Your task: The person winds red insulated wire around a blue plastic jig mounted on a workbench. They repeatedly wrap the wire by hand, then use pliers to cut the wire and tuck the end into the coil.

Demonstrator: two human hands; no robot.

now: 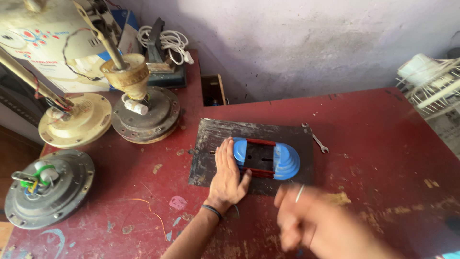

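Note:
My left hand (226, 173) lies flat on a dark metal plate (211, 139), its fingers pressing the left end of a blue plastic former (282, 160) wound with red-brown copper wire. A dark band circles that wrist. My right hand (311, 220) is blurred in the foreground, just below the plate's near edge. Something thin and pale sticks up from its fingers; what it is cannot be made out.
Three ceiling fan motors stand at the left: a cream one (76, 120), a dark one with a cream rod (146, 112), a grey one (48, 187). A small spanner (317, 140) lies beyond the plate. A white wire guard (433, 84) sits at far right.

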